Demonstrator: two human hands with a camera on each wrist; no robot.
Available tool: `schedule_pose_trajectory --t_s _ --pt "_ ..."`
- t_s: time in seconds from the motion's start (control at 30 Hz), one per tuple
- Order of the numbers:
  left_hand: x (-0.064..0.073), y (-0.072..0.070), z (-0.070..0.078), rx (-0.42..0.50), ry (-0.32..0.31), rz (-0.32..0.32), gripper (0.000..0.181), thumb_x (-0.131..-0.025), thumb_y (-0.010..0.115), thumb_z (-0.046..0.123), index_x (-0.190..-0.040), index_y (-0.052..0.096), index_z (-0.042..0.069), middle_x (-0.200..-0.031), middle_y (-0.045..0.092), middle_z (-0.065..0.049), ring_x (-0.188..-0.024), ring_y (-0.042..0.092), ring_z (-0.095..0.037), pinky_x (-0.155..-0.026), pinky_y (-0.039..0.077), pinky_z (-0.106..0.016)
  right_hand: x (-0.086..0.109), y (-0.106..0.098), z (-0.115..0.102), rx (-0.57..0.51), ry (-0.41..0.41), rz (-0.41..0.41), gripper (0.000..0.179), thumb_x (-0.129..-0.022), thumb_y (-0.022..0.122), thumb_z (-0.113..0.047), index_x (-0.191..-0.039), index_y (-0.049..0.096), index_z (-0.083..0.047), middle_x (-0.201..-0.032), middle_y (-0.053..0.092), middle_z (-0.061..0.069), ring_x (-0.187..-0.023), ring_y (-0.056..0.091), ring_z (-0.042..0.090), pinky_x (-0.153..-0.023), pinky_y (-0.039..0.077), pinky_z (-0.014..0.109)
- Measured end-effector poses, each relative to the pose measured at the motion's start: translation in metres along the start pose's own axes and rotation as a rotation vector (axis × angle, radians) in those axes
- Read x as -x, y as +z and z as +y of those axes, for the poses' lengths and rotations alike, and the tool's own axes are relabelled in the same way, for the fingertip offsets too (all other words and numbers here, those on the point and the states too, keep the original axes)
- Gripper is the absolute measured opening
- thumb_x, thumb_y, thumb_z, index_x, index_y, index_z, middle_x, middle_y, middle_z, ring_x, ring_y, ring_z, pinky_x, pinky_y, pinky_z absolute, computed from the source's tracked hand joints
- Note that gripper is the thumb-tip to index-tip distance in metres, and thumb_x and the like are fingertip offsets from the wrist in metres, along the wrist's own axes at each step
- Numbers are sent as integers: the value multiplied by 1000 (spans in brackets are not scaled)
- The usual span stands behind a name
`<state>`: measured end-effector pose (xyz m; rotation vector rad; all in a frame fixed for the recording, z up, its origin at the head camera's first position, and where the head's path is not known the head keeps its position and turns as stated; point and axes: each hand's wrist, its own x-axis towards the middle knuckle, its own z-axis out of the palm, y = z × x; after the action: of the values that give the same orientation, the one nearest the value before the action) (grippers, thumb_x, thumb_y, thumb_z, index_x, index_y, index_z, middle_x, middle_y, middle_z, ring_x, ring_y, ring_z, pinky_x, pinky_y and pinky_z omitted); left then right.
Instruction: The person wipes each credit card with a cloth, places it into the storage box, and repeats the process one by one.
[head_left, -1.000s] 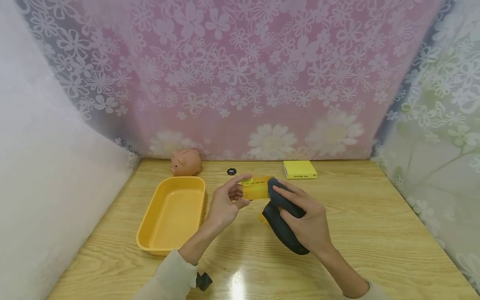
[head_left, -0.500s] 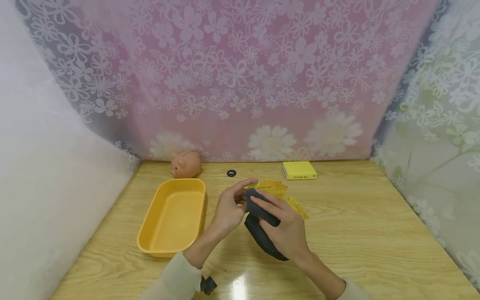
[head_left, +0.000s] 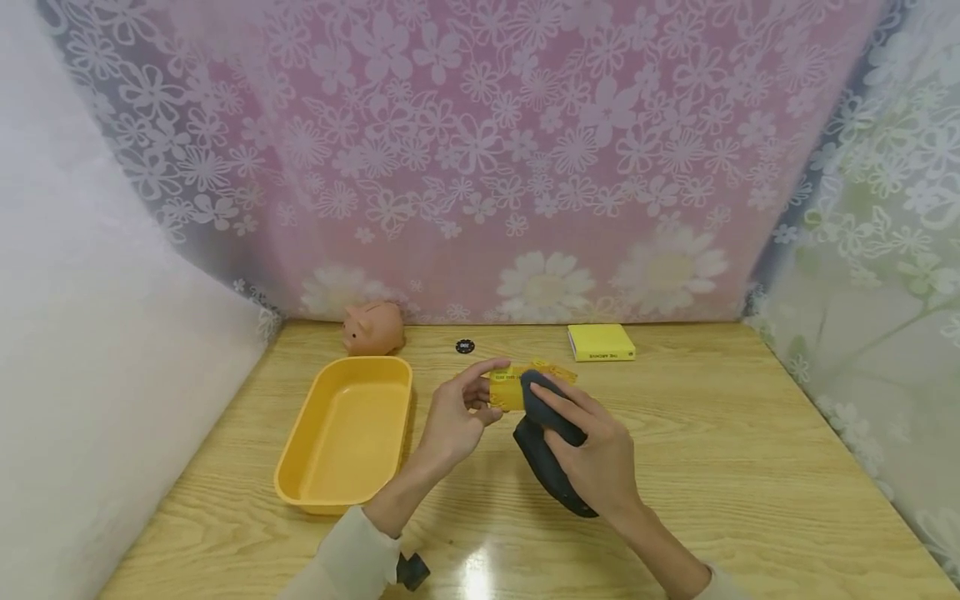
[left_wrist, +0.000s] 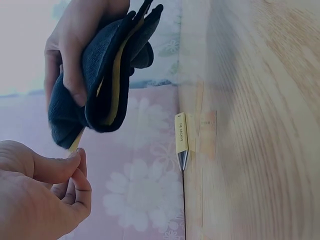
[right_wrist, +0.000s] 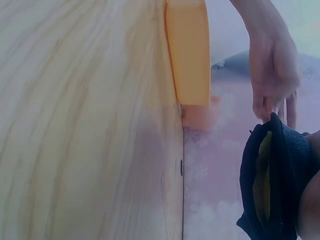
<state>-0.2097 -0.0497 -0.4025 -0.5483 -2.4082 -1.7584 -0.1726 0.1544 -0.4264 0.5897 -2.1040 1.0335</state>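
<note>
Along the left edge of the pale wooden worktop (head_left: 750, 467), a yellow-orange rectangular plastic tray (head_left: 345, 433) is lying; behind it, near the back left corner, an orange-pink rounded piggy bank (head_left: 374, 328) is standing. To their right, the left hand (head_left: 453, 421) is pinching the end of a flat yellow printed card (head_left: 506, 394) between thumb and fingers, above the worktop's middle. Near the back edge a black round chip (head_left: 465, 346) is lying. Next, a dark blue-black folded fabric cloth (head_left: 546, 415) is covering part of the card, and the right hand (head_left: 603, 458) is gripping it with curled fingers. Farther right, near the back edge, a bright yellow block-shaped book (head_left: 601, 342) is lying. Wiping seems to be under way: the cloth is already enclosing the card, which is not yet resting free; how much is wiped, the views are not showing.
</note>
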Motion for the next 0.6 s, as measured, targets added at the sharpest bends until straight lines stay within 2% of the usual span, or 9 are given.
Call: schedule_pose_trajectory --t_s 0.2,0.37,0.6 --pt "2 -4 -2 -22 -18 24 64 -88 75 -12 -138 67 27 -97 70 -3 -85 63 -18 -79 57 -31 0 -11 14 3 64 -2 60 -80 80 11 -133 74 -18 -141 66 7 -117 70 33 -78 51 6" --pt "2 -10 -4 -25 -42 42 62 -89 75 -11 -139 67 25 -99 68 -4 -87 62 -18 -79 56 -31 -4 -22 21 9 93 42 61 -79 79 13 -133 74 -17 -141 66 7 -118 69 33 -82 51 6" --pt "-3 -14 -3 21 -76 60 63 -88 70 -13 -137 67 26 -99 68 -7 -89 63 -21 -81 56 -34 -18 -31 20 -74 115 91 59 -82 78 14 -133 74 -17 -141 65 6 -125 65 35 -92 50 8"
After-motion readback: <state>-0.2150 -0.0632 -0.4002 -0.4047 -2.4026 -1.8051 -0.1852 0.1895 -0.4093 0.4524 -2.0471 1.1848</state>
